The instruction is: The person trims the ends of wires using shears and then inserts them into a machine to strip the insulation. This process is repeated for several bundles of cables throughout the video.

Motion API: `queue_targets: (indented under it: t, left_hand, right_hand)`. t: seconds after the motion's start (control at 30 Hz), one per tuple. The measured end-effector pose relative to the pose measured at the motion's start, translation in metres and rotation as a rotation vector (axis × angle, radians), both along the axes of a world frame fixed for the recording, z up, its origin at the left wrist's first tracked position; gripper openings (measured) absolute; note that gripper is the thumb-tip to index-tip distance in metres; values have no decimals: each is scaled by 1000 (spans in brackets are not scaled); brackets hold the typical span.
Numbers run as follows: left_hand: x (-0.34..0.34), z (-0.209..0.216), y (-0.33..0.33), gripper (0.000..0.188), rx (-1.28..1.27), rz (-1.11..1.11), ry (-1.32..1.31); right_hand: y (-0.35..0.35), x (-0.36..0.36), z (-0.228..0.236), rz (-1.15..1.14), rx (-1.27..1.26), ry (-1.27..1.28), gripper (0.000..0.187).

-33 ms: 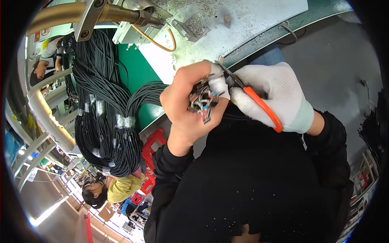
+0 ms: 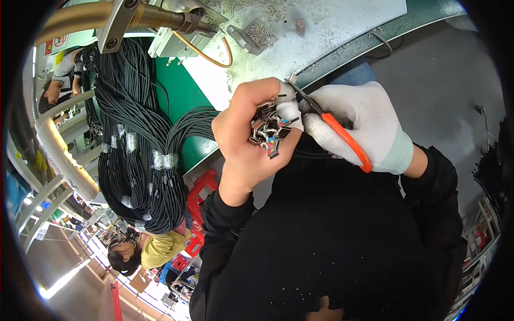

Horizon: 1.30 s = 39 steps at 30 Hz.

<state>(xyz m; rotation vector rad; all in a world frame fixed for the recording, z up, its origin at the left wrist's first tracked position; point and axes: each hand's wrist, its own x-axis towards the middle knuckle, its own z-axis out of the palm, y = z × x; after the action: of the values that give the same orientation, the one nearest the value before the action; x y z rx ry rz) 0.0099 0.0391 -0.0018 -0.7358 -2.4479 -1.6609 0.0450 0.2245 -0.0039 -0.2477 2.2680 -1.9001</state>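
Observation:
My left hand, bare apart from white covers on the fingertips, is closed around a bunch of black cables. Their metal connector ends, with bits of red and blue wire showing, stick out of the fist. In a white knitted glove, my right hand grips orange-handled pliers; the second handle is mostly hidden by the glove. The plier jaws reach past the left fingertips to a small pale metal piece, which appears to be at their tip. Both hands nearly touch in front of my body.
Long black cables hang in taped bundles at the left, over a green table. Metal scraps litter a pale board beside a machine arm and a small metal block. A red stool stands below; co-workers sit farther left.
The connector ends in my left fist have turned and shifted slightly. My right hand and the pliers have hardly moved.

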Motion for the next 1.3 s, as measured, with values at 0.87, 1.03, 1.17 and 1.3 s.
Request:
queue_targets:
  t: [0.87,1.03,1.17,1.3]
  left_hand:
    - [4,9,2,16,91,229,-525]
    - [-12,-6,-28,14,662,17,-1051]
    - [-37,-26,-43,16,832,87,-1106]
    - [-66,-34,-44,18,831,106,-1043]
  right_hand:
    - [-4,-10,0,53,174,105,13]
    - [-9,-20,-13,161,-214,-275,16]
    - [-10,-47,-28,63,50,37,23]
    - [-13,-90,-13,25,3,-186,28]
